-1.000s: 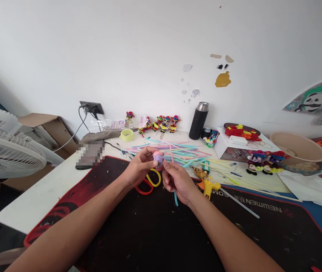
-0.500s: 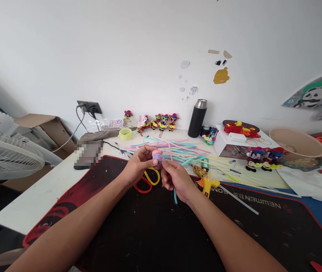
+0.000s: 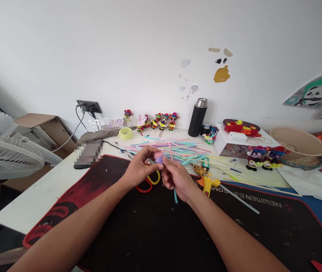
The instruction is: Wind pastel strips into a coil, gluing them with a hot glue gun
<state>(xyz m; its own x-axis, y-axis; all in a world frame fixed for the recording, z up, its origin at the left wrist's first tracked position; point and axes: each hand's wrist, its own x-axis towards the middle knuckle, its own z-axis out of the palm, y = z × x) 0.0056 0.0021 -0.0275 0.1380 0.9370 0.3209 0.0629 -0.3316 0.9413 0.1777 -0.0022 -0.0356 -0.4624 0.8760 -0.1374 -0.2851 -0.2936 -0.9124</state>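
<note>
Between my hands, above the desk mat, is a small fuzzy coil of pink and purple pipe cleaner (image 3: 158, 157). My left hand (image 3: 138, 169) is closed on its left side, thumb below and fingers above. The thumb and index finger of my right hand (image 3: 178, 180) pinch its right edge, the other fingers curled in. A teal pipe cleaner (image 3: 175, 197) sticks out below my right hand; its upper end is hidden. Scissors with red and yellow handles (image 3: 154, 177) lie behind my left hand, partly covered. Just right of my right hand is a yellow glue gun (image 3: 209, 184) with a glue stick.
Many pastel pipe cleaners (image 3: 149, 145) lie behind my hands. Small pipe-cleaner figures (image 3: 165, 121) stand along the wall, near a black thermos (image 3: 197, 119) and yellow tape roll (image 3: 125, 133). A fan (image 3: 5, 151) is at left, a beige basin (image 3: 297, 141) at right.
The coil has shifted slightly right and is turned a little. My left hand has moved right with it, closer to my right hand, which has hardly moved.
</note>
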